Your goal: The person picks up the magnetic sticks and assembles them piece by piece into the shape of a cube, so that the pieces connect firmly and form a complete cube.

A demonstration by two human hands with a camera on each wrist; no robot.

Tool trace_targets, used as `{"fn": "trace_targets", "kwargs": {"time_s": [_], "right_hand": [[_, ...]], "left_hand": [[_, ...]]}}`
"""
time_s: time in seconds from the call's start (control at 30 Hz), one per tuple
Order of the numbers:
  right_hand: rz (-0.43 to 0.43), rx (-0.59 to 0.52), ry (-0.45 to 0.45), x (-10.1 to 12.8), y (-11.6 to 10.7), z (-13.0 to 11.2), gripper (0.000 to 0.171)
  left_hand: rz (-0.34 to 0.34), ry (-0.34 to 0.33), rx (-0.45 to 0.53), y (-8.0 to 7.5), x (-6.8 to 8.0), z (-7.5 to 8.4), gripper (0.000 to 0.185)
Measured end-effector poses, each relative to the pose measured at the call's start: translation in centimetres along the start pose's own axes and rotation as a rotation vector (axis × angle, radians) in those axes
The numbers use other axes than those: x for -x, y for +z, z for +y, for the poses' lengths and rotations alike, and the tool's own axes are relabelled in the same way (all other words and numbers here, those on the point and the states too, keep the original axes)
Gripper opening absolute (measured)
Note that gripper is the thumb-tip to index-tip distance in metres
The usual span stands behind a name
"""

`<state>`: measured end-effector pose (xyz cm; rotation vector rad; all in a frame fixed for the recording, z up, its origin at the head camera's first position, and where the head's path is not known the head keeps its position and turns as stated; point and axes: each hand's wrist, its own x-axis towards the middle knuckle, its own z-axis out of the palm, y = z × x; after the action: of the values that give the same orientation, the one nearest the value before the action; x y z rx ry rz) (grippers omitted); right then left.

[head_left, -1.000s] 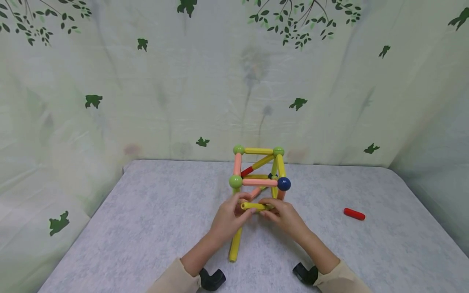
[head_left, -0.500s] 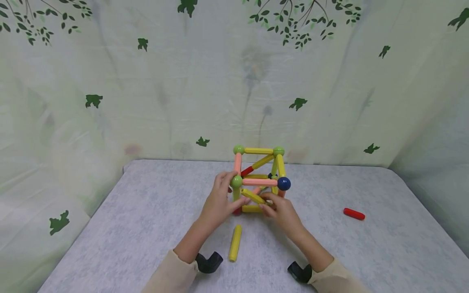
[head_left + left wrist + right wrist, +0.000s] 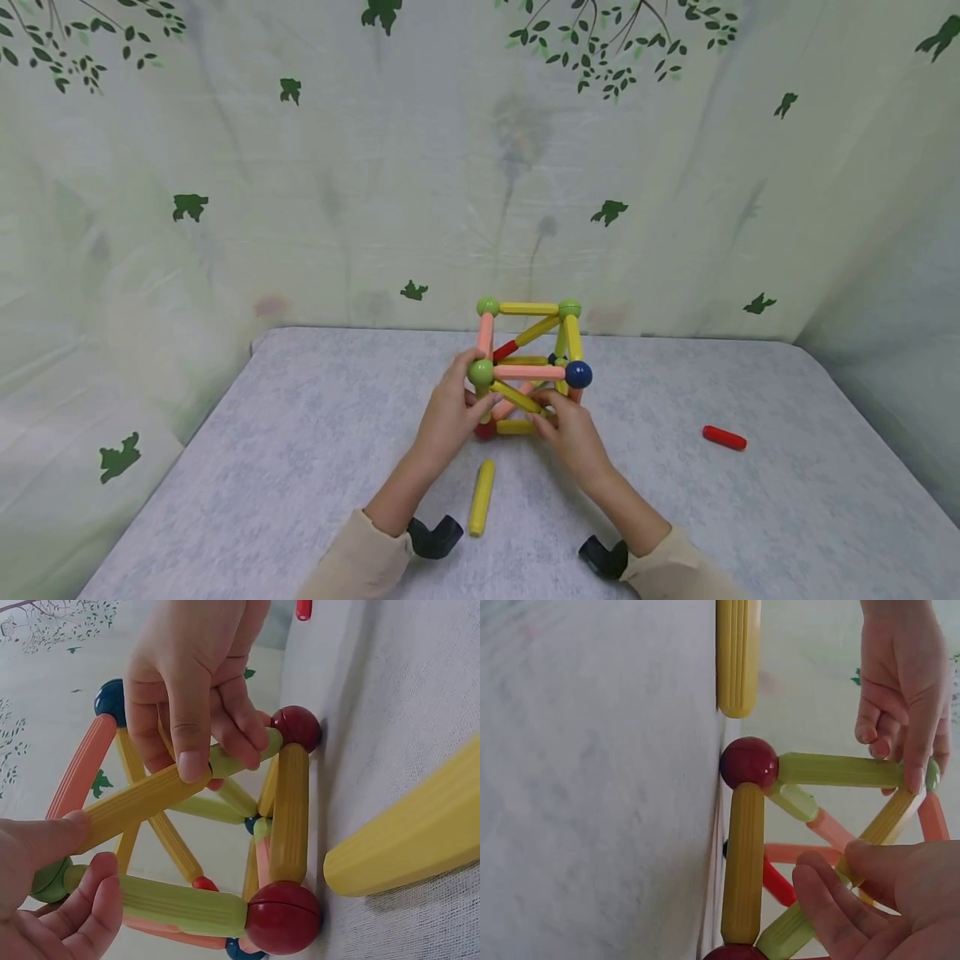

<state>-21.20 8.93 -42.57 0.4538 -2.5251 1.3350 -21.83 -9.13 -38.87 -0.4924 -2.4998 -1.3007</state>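
A cube frame (image 3: 532,372) of yellow, pink and red rods joined by green, blue and red balls stands mid-table. A yellow rod (image 3: 516,397) runs slantwise across its near face, from the upper-left green ball (image 3: 481,372) down to the right. My left hand (image 3: 468,392) grips that green ball corner, thumb against the rod's upper end (image 3: 97,817). My right hand (image 3: 551,412) pinches the rod's lower part (image 3: 150,796) between thumb and fingers, close to a red ball (image 3: 296,727). The right wrist view shows the same rod (image 3: 885,823) between both hands.
A loose yellow rod (image 3: 481,497) lies on the grey table (image 3: 300,467) just in front of the frame. A short red rod (image 3: 724,437) lies far right. A leaf-patterned cloth (image 3: 375,167) hangs behind the table.
The yellow rod, held level and low by both hands a second ago, now slants up to the green ball. My left hand rose to that corner; my right hand moved in slightly.
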Motion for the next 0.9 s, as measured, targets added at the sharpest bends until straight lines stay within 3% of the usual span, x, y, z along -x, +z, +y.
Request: {"fn": "trace_targets", "kwargs": {"time_s": [0.33,0.57,0.9], "right_hand": [[0.047,-0.007,-0.005,0.2,0.2,0.1,0.027],[0.073,-0.014,0.005,0.1,0.4,0.2,0.021],[0.08,-0.021,-0.007,-0.1,0.4,0.3,0.021]], "left_hand": [[0.024,0.033,0.036,0.5,0.2,0.2,0.056],[0.038,0.049,0.087,0.8,0.2,-0.2,0.052],[0.105,0.132,0.084,1.1,0.2,-0.6,0.046]]}}
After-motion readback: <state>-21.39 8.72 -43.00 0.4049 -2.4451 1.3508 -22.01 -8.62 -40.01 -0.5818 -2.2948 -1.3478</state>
